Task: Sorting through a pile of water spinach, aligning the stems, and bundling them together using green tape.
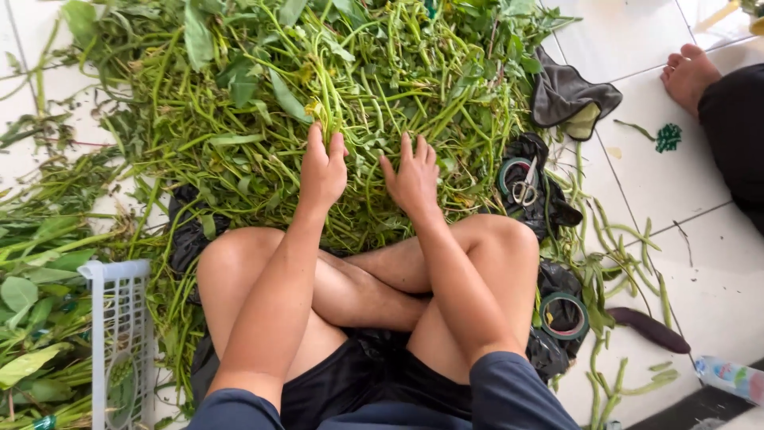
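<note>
Clear plastic bottle with a pale label (pixel 730 377) far right of my grips on the floor, both grips released, left grip (pixel 322 169) and right grip (pixel 411 177) flat, fingers spread on the green bean heap (pixel 318 80), scissors (pixel 524 189) just right.

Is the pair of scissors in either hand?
No: the small metal scissors lie on a green tape roll, while both hands rest on the green bean pile.

Scissors (pixel 523 189) lying on a tape roll (pixel 513 177) at 3 o'clock, grey cloth (pixel 567 94) up at 2. White plastic basket (pixel 119 334) at 8, another tape roll (pixel 564 315) and a purple pod (pixel 650 330) around 4.
</note>
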